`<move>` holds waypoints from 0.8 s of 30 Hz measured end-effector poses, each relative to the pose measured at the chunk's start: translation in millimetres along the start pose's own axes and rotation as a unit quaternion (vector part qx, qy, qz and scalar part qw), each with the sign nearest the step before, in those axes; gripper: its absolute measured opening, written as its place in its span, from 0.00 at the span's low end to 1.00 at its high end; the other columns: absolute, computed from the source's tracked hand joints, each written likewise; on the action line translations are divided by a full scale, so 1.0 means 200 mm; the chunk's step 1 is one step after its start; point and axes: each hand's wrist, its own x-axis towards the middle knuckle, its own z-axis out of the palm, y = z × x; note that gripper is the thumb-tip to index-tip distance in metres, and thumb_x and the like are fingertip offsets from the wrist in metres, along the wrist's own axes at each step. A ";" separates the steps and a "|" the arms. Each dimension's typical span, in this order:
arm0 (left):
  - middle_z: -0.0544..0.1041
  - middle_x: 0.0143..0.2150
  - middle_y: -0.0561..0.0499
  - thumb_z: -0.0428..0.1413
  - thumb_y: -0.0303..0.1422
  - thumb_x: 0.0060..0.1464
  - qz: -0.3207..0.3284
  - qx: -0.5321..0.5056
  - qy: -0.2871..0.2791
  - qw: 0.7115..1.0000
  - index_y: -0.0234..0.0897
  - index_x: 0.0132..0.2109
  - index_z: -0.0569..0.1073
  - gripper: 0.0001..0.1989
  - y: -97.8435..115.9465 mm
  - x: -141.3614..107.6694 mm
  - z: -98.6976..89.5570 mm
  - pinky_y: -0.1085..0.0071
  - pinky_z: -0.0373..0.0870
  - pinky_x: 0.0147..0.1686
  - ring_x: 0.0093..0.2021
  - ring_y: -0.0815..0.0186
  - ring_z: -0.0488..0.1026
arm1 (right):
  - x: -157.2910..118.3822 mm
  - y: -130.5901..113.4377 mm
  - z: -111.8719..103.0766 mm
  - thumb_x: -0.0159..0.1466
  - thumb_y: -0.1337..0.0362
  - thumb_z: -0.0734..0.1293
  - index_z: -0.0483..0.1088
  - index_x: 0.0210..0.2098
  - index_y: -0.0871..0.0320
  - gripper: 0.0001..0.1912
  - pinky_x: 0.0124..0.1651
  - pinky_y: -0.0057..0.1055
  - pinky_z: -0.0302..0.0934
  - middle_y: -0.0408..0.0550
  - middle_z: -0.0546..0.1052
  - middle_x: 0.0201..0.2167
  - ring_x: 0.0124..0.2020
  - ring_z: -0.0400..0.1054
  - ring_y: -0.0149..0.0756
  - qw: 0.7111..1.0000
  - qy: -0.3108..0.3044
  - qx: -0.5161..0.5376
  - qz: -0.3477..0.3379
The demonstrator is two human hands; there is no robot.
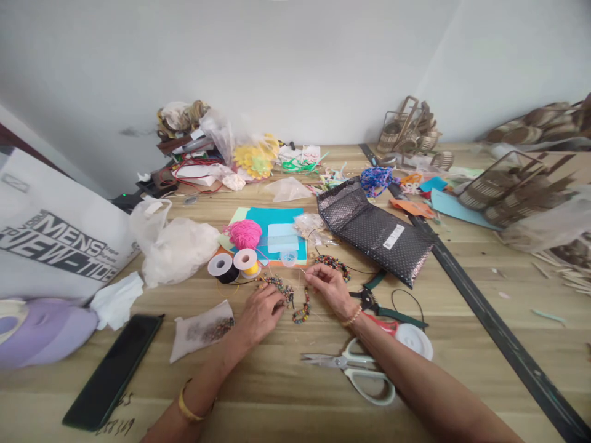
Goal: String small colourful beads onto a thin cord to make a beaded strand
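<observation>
My right hand (329,286) pinches a thin pale thread (301,269) between thumb and fingertips, above the table. A strand of multicoloured beads (301,311) lies just below it. To its left, my left hand (262,312) is low on the table, fingers curled in at a small pile of mixed beads (277,283); whatever its fingertips hold is hidden. Behind the right hand lies a coil of strung beads (333,264). A small clear round container (289,257) stands beyond both hands.
Scissors (344,362) and green-handled pliers (369,298) lie around my right forearm, with a white spool (414,342) beside it. Left are thread spools (222,268), pink yarn (245,234), a bead pouch (203,329) and a phone (113,372). A black bubble mailer (376,231) lies behind.
</observation>
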 end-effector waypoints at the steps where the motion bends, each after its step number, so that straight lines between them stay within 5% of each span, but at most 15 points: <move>1: 0.77 0.36 0.47 0.57 0.25 0.53 -0.002 0.007 0.004 1.000 0.36 0.34 0.77 0.04 0.00 0.00 0.01 0.64 0.69 0.42 0.39 0.59 0.73 | 0.00 0.00 0.00 0.50 0.51 0.74 0.70 0.26 0.59 0.18 0.22 0.25 0.53 0.39 0.68 0.19 0.19 0.57 0.26 1.000 0.001 0.000 0.000; 24: 0.76 0.34 0.49 0.57 0.24 0.54 -0.027 -0.027 0.038 0.999 0.36 0.33 0.78 0.06 -0.01 0.01 0.02 0.66 0.69 0.41 0.37 0.62 0.72 | -0.01 0.00 0.00 0.54 0.50 0.71 0.69 0.27 0.59 0.18 0.22 0.25 0.55 0.40 0.68 0.20 0.19 0.57 0.26 0.999 0.007 -0.027 -0.019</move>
